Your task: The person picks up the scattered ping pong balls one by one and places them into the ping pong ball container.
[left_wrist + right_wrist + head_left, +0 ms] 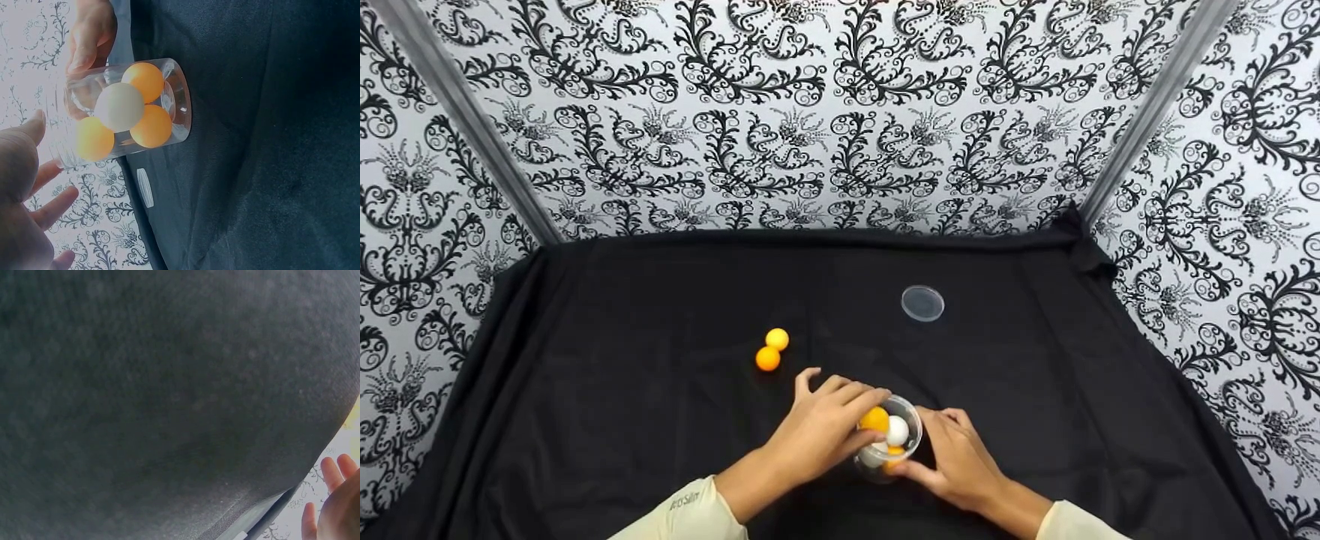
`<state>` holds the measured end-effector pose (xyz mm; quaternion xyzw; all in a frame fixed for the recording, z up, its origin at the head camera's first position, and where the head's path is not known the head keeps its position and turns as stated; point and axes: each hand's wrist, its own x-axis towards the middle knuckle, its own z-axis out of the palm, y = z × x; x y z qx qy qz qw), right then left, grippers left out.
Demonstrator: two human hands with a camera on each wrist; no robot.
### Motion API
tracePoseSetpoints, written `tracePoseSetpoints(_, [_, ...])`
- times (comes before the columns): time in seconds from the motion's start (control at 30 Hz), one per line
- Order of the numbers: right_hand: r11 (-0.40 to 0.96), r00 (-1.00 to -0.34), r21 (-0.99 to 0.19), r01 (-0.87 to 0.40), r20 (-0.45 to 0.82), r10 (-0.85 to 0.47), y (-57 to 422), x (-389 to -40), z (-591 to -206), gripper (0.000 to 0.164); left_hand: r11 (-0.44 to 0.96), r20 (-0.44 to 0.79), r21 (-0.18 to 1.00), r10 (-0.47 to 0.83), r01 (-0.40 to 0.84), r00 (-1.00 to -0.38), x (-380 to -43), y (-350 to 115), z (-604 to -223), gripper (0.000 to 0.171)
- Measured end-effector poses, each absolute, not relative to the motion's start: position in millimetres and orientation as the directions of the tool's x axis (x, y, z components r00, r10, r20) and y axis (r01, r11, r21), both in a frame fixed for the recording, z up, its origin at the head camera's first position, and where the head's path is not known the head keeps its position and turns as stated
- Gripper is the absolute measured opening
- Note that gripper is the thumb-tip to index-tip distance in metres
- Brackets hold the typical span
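Note:
A clear plastic jar (pixel 183 121) holds orange ping-pong balls (pixel 151 126) and a white ping-pong ball (pixel 120 107). My right hand (pixel 960 457) grips the jar from its right side, the thumb along its near wall. At the jar's mouth is my left hand (pixel 829 427), its fingers and thumb spread about the rim with no ball between them in the left wrist view. The uppermost orange ball (pixel 94 139) lies just inside the mouth, near the left fingertips. Only part of a hand (pixel 340 509) shows in the right wrist view, where dark fabric fills most of the picture.
Two more balls, one orange (pixel 768 358) and one yellow-orange (pixel 777 339), lie touching on the black cloth (pixel 645 375), left of the jar. Farther back rests a clear round lid (pixel 922 303). Patterned walls (pixel 810 150) surround the table's back and sides.

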<state>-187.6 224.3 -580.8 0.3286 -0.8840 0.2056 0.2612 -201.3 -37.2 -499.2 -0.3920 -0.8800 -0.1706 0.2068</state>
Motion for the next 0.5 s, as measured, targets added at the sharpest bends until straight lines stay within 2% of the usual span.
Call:
tracePoseSetpoints(0.37, [0.709,-0.665,-0.198,-0.677,0.578,-0.473,225.5,-188.3,-581.1,0.076,0.638,0.503,0.124,0.620,0.760,-0.602,-202.1,-36.9,-499.6,0.050])
tracePoseSetpoints(0.5, [0.699,-0.649,-0.194,-0.688,0.595,-0.474,224.4,-188.3,-580.6,0.076,0.636,0.518,0.127,0.612,0.761,-0.598,-204.2,-40.1,-501.0,0.048])
